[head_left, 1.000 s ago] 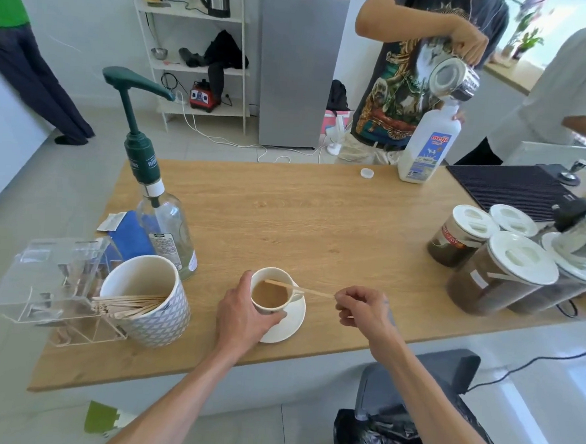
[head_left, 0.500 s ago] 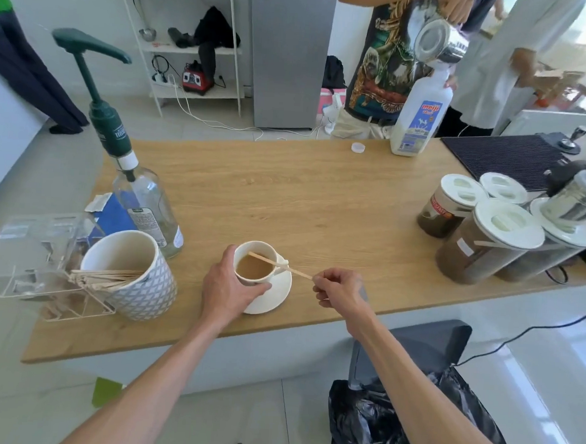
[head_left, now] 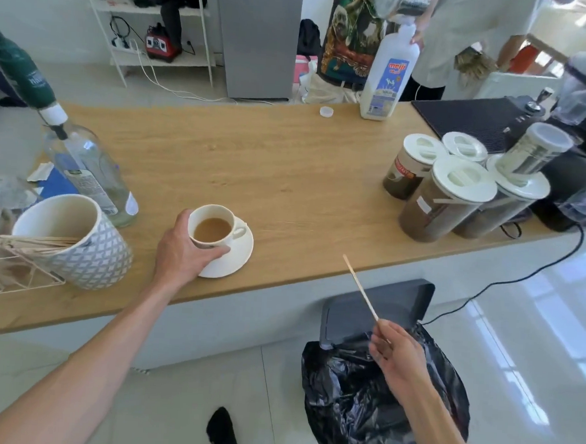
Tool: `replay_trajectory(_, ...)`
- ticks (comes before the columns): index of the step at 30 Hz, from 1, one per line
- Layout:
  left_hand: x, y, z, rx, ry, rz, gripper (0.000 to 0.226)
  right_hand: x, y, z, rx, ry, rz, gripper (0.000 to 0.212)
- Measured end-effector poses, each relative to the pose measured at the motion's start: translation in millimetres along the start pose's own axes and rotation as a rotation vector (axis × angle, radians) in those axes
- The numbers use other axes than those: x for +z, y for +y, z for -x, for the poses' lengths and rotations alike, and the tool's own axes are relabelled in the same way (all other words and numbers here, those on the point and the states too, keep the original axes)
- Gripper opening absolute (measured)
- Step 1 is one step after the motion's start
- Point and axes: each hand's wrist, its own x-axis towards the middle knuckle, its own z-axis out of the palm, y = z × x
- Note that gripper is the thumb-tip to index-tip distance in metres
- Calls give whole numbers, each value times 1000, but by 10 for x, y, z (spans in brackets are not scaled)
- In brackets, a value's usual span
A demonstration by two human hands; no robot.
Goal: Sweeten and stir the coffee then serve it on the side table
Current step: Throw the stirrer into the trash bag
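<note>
White ceramic cup of milky brown coffee point(head_left: 212, 229), on its white saucer point(head_left: 238, 256) atop the wooden desk point(head_left: 287, 173), wrapped by the left hand point(head_left: 183, 249). Right hand point(head_left: 397, 351) pinched on a thin wooden stir stick point(head_left: 361, 287), off the desk edge, above the black-bagged bin point(head_left: 377, 398). Best to drop the stick straight down, then lift by the saucer, level and slow.

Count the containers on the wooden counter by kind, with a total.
White-lidded canisters: 4
Coffee cup: 1
Patterned mug: 1
Pump bottle: 1
Milk jug: 1
Total: 8
</note>
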Motion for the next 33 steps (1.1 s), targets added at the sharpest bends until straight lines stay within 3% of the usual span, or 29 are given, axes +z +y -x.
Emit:
replay_trajectory(4, 72, -13, -26, -4, 9, -5, 92, -855, 793, -338, 245, 377, 18, 10)
replay_trajectory(9, 131, -24, -44, -4, 38, 34, 92, -1133, 1240, -783, 358, 597, 25, 21)
replay_trajectory(12, 159, -53, -52, -3, 36, 49, 94, -1103, 1285, -946, 378, 621, 31, 24)
replay_trajectory(15, 162, -74, -68, 2, 39, 55, 96, -967, 1218, -1017, 348, 556, -10, 13)
replay_trajectory(16, 160, -60, -65, 6, 38, 56, 96, -936, 1181, -1026, 325, 553, -6, 23)
replay_trajectory(18, 154, -30, -50, 4, 28, 56, 95, -860, 1115, -1024, 269, 594, 101, 33)
replay_trajectory(20, 131, -21, -36, 14, 24, 51, 92, -682, 1020, -980, 178, 605, 297, 29)
replay_trajectory(24, 66, 28, -11, 17, 12, 32, 93, 79, 525, -600, -173, 426, 506, 16)
replay_trajectory(27, -5, 54, 7, 0, -10, -2, 96, 792, 131, -273, -442, 185, 596, 9)
replay_trajectory(30, -91, 104, 36, 20, -33, -24, 97, 1526, -117, -151, -551, -89, 653, 9)
replay_trajectory(33, -169, 60, 70, 14, -47, 19, 94, 2063, -167, -199, -535, -249, 744, 11)
